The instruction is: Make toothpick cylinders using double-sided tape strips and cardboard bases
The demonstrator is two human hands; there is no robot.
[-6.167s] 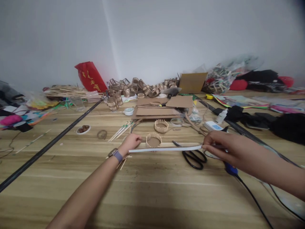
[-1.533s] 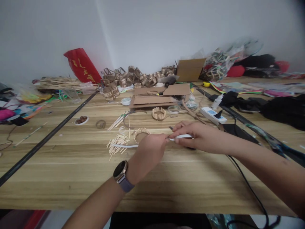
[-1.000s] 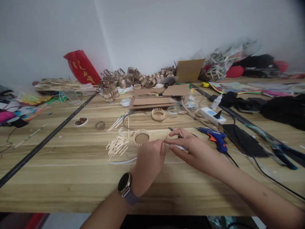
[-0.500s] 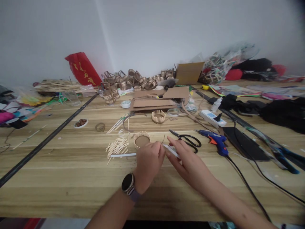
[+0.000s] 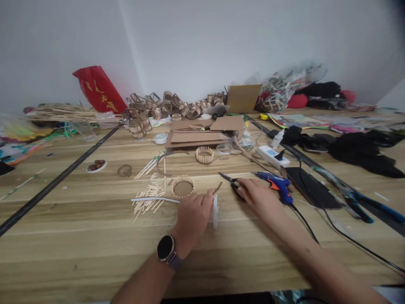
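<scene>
My left hand [image 5: 193,217] rests on the wooden table [image 5: 79,236] and pinches a white strip [image 5: 215,211] where it bends; one part runs left over the table, the other points toward me. My right hand [image 5: 257,197] lies over the handles of the black scissors [image 5: 228,179], fingers curled on them. A ring of small sticks on a brown card disc [image 5: 182,187] sits just beyond my left hand, with several loose sticks [image 5: 146,199] to its left.
A blue glue gun [image 5: 274,184] with a black cord lies right of the scissors. Farther back are a second stick ring [image 5: 204,155], cardboard sheets [image 5: 198,137], a white power strip [image 5: 272,155], a pile of stick rings [image 5: 171,109] and a red bag [image 5: 98,90].
My right hand let go of the white strip and moved right onto the scissors. The left hand keeps the strip, whose free end now points toward me.
</scene>
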